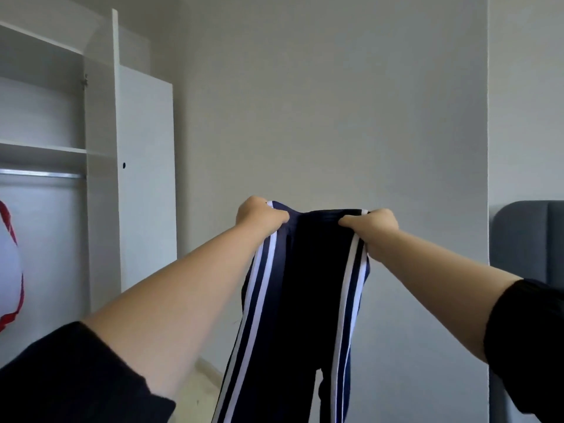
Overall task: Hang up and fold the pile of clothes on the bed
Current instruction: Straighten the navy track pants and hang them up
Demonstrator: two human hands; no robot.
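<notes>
Dark navy track trousers with white side stripes hang in the air in front of me, waistband up, legs dropping out of the bottom of the view. My left hand grips the left end of the waistband. At the right end, my right hand grips the waistband too. Both arms are stretched forward at about chest height, and the fabric is pulled fairly taut between the hands. The bed and the clothes pile are out of view.
An open white wardrobe stands at the left with shelves and a metal hanging rail. A white and red garment hangs at its left edge. A grey padded headboard shows at the right, and a plain wall is ahead.
</notes>
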